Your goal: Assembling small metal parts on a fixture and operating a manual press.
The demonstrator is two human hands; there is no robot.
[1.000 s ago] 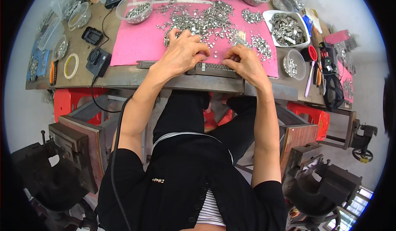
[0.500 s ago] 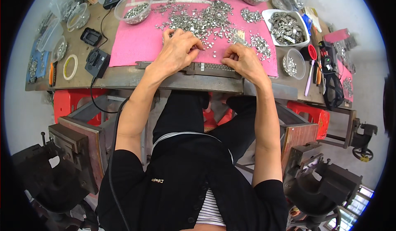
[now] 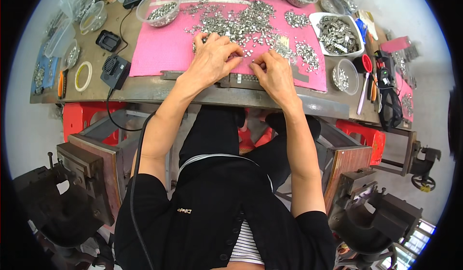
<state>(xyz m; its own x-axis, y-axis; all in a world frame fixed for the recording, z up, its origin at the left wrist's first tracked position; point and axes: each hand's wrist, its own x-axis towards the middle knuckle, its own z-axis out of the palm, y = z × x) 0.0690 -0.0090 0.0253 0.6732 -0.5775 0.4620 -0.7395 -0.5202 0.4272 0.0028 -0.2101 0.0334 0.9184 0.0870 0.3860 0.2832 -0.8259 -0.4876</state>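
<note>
Both my hands are at the near edge of a pink mat. My left hand is closed, thumb and fingers drawn together over the mat; what lies in the pinch is too small to name. My right hand is also closed, thumb against fingertips, just right of the left one, its contents hidden. Beneath them a narrow slotted metal bar runs along the table's front edge, partly covered by my right hand. Beyond my fingers spreads a heap of small shiny metal pieces, with loose ones scattered close to the fingertips.
Plastic bowls of metal parts, such as a round one, line the back. At right stand a white tub of metal parts, a small clear cup and a red-headed tool. A black corded device and a tape roll lie left.
My right hand has moved left along the metal bar, closer to my left hand, uncovering the bar's right end. My left hand has shifted slightly right, still pinched.
</note>
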